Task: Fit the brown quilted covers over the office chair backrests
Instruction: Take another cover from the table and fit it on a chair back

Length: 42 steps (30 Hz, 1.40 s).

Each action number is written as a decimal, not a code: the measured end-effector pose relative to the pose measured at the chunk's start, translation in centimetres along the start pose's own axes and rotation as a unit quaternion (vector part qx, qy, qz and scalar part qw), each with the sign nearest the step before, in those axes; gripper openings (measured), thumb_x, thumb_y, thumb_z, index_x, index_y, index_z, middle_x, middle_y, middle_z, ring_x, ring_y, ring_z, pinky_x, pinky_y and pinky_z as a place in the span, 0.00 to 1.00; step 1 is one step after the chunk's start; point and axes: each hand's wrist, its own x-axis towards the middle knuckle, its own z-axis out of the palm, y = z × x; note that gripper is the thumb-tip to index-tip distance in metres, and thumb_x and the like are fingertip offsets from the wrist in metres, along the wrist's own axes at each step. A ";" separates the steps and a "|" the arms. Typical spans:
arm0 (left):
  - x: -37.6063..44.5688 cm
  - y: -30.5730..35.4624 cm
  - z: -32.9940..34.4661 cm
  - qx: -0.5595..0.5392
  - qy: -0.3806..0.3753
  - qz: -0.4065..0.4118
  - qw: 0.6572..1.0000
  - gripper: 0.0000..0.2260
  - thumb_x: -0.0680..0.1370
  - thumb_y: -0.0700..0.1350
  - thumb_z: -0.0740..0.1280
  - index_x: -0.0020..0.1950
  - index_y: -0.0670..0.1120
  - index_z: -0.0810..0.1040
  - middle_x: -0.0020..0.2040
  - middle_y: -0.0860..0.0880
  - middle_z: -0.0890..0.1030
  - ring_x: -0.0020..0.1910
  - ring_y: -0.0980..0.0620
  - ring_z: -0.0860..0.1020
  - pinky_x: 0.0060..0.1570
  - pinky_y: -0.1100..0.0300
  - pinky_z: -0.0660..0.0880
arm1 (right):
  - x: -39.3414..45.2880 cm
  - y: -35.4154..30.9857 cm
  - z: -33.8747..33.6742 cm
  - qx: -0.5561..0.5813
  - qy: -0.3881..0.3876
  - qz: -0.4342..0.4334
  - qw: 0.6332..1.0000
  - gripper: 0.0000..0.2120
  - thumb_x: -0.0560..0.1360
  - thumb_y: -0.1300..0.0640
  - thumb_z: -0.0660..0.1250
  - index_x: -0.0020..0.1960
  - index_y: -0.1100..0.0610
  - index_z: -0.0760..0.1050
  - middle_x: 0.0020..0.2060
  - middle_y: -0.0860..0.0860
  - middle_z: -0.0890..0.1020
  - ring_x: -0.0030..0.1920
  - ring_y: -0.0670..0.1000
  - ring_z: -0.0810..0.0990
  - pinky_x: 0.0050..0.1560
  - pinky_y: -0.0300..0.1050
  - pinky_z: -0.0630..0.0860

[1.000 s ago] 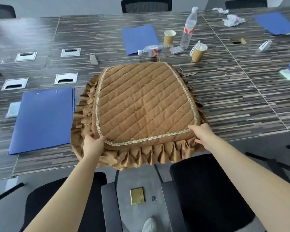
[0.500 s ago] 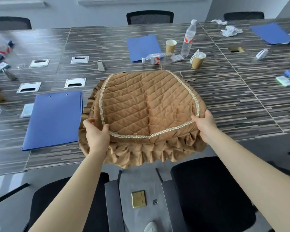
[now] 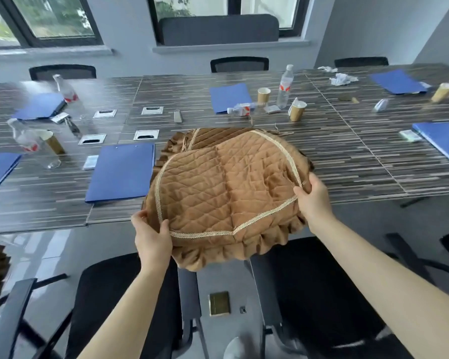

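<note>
Left hand (image 3: 153, 237): gripping the near-left corner of the brown diamond-quilted fabric cover with beige braid trim and pleated skirt (image 3: 218, 193), thumb lying on the quilted face, fingers hidden beneath the ruffle.

Right hand (image 3: 312, 196): pinching the cover's right edge at the braid, fingers curling under the skirt.

Cover, position: hanging between the two hands, its near edge overhanging the front edge of the dark striped-laminate conference table (image 3: 347, 161), its far part resting or trailing on the tabletop. A second quilted layer (image 3: 208, 139) is showing at the far side of the cover; whether it is a separate cover or a folded part cannot be told.

Cover, handling (judged): light, soft and limp, sagging and creasing down the middle rather than holding its shape; neither fragile nor slippery. The braid-edged corners are offering the firmest purchase; the gathered skirt, likely elasticated, is the part to stretch open over a backrest.

Below the cover: two black upholstered office chairs, one under the left forearm (image 3: 119, 301), one under the right (image 3: 309, 294), neither wearing a cover.

Left of the cover: a blue flat folder (image 3: 119, 172) lying on the table. Beyond the cover: a clear plastic water bottle (image 3: 284, 85) and a tan paper cup (image 3: 297, 112), both standing well apart from it.

Risk (judged): the trailing far edge sweeping nearby tabletop items when lifted.
</note>
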 end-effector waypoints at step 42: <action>0.5 -10.0 -39.1 -0.012 -0.153 0.048 0.987 0.09 0.75 0.36 0.71 0.39 0.47 0.79 0.22 0.64 0.74 0.23 0.66 0.73 0.28 0.75 0.67 | -32.9 -15.4 29.2 -0.252 -0.235 -0.514 0.785 0.31 0.75 0.68 0.64 0.73 0.46 0.64 0.72 0.51 0.66 0.74 0.53 0.62 0.72 0.49 0.61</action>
